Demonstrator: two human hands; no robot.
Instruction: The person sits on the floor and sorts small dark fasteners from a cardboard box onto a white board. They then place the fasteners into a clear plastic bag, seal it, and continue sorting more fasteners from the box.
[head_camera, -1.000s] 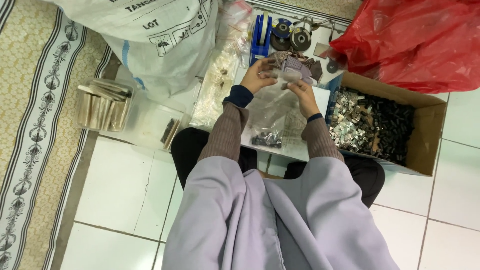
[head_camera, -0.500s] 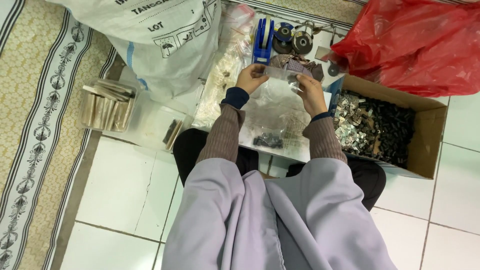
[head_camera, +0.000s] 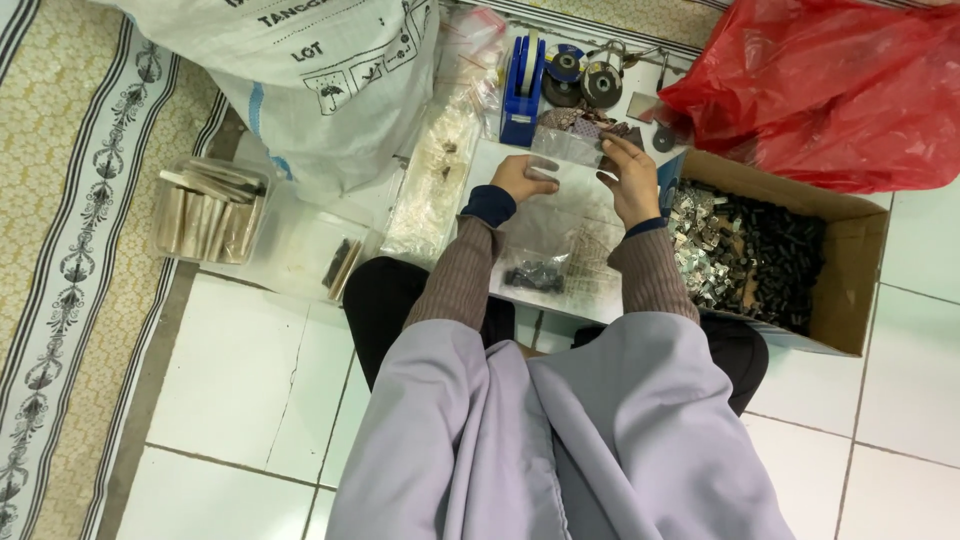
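Item by item, from the left: a patterned mat along the tile floor; a clear tub of flat packets; a large white woven sack; a clear sleeve of small pale parts. Centre: we sit cross-legged, and our left hand has its fingers curled and pressed together at the left edge of a small clear plastic bag, while our right hand pinches the bag's right edge between thumb and fingertips, the other fingers loosely spread. The bag sits raised between both hands, just in front of the blue tape dispenser and the tape rolls; what it contains we cannot tell. Beneath our wrists lies a clear sheet with a small dark heap of parts. Right: a cardboard box of metal clips and dark pieces, and a red plastic bag behind it. As we judge it, handling goes best with both edges kept taut and level, the mouth uppermost so nothing spills, the pinch near the corners, and the bag held over the sheet so any dropped part lands where we can recover it.
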